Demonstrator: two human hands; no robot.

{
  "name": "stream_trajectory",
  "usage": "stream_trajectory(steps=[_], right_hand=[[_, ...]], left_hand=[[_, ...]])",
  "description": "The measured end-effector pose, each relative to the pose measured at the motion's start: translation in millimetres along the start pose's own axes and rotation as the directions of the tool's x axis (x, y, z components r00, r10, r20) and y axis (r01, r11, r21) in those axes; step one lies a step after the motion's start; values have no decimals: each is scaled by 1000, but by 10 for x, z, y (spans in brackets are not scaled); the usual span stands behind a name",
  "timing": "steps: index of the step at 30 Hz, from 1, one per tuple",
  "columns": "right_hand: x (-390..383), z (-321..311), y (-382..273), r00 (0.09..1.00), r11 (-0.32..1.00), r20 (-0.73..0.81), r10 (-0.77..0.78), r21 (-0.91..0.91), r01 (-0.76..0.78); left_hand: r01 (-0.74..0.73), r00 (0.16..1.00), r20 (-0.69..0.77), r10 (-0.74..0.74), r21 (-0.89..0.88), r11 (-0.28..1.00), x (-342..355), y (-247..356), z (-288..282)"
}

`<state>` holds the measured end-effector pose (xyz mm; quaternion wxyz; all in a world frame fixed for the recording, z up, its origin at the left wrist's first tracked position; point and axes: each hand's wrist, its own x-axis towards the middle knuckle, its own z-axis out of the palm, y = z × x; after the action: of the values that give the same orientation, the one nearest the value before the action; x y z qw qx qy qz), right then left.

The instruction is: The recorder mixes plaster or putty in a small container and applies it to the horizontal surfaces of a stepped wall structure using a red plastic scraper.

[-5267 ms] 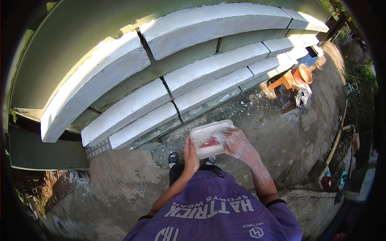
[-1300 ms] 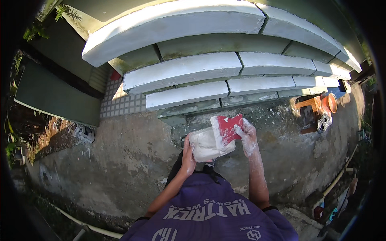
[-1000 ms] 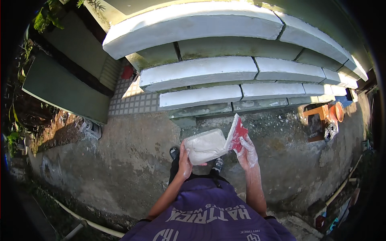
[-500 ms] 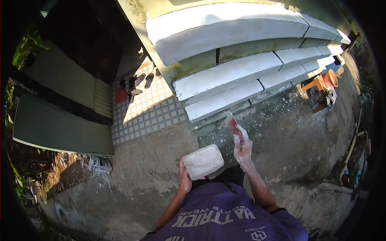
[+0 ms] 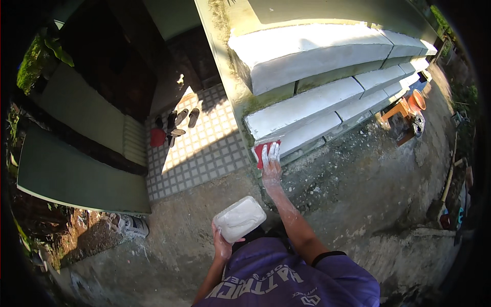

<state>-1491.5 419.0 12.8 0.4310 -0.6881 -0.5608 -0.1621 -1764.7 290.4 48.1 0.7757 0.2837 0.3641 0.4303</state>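
My left hand (image 5: 222,243) grips the side of a white, rounded rectangular tub (image 5: 232,226) in front of my body, its top showing smooth white paste. My right hand (image 5: 271,162) is stretched forward, its fingers coated in white and pressed on a red putty knife (image 5: 260,154). The blade is hidden from view. The putty knife is against the near left end of the lowest white-coated ledge (image 5: 307,135). Above it run a middle ledge (image 5: 307,105) and a broad top ledge (image 5: 322,59), both white on their faces.
Left of the ledges, several sandals (image 5: 181,117) lie on a tiled floor (image 5: 204,153). A white-smeared bucket (image 5: 134,225) lies at lower left. At right are an orange pot (image 5: 417,101), a small wooden stool (image 5: 396,111) and a long-handled tool (image 5: 449,174).
My right hand has moved forward and left, bringing the putty knife from mid-air to the end of the lowest ledge. The tub in my left hand sits slightly lower and further left in view.
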Motion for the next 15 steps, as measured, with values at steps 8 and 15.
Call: stream_trajectory(steps=[8, 15], right_hand=[[-260, -454, 139, 994, 985, 2, 105, 138, -104], [-3, 16, -15, 951, 931, -19, 309, 211, -298]], left_hand=[[-24, 996, -84, 29, 56, 998, 115, 238, -72], [-4, 999, -45, 6, 54, 999, 193, 330, -117]])
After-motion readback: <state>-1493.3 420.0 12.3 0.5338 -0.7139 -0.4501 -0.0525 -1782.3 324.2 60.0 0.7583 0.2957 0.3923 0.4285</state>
